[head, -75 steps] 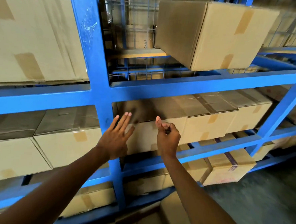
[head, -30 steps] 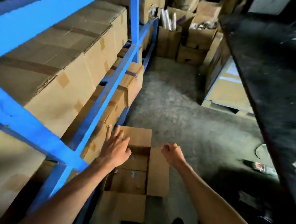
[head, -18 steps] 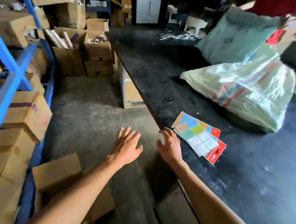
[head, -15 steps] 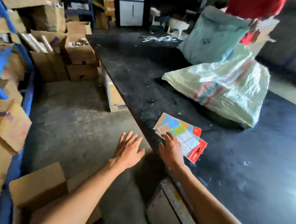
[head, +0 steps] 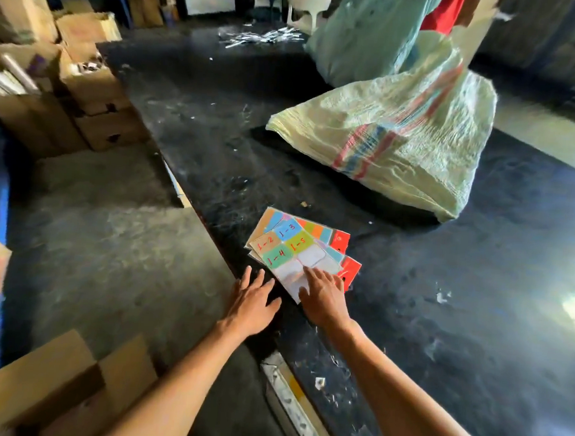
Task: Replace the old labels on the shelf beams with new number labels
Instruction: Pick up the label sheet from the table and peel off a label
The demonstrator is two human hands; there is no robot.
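A fanned stack of label sheets lies near the edge of a black table. The top sheet carries coloured stickers hand-numbered 1-2, 1-3, 1-4 and 1-5, plus blank white spaces where stickers are gone. My right hand rests flat on the sheet's near end, fingers spread across the white spaces, holding nothing. My left hand hovers open just left of the sheets, at the table's edge. No shelf beam shows here.
A large pale woven sack lies on the table behind the sheets, with a green sack beyond it. Cardboard boxes are stacked at the far left. An open carton sits on the concrete floor at lower left.
I have turned from the blue shelf rack to the black table. My right hand, pinched at the shelf earlier, reached forward and now lies on the label sheets; my left hand followed beside it.
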